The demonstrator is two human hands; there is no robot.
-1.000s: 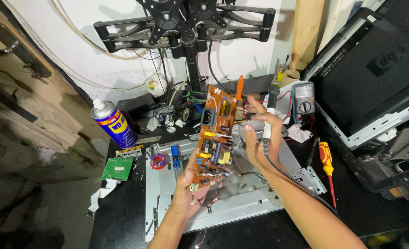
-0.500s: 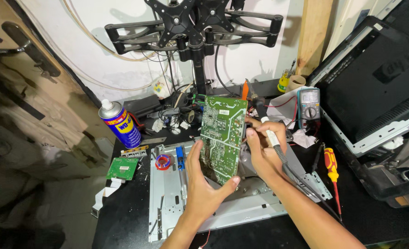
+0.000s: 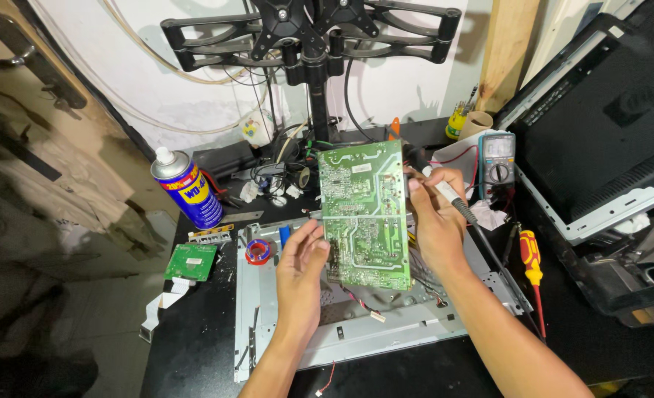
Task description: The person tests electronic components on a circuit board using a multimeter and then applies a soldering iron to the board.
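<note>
Fingers (image 3: 314,239) of the left hand (image 3: 301,269) curl around the left edge of the green circuit board (image 3: 364,214), thumb in front and the rest behind, pinching it upright so that its solder side faces the camera. The right hand (image 3: 434,221) steadies the board's right edge with its fingertips while also keeping a slim black-and-white probe (image 3: 452,195) tucked between the fingers, its dark lead trailing down past the wrist; held this way the tool stays ready without needing to be put down. The board hovers above a grey metal chassis plate (image 3: 283,324) lying flat on the black worktop (image 3: 194,339), loose wires dangling from its lower edge. Around it sit a blue spray can (image 3: 187,188), a small green board (image 3: 191,262), a multimeter (image 3: 497,163) and a red and yellow screwdriver (image 3: 531,259).
</note>
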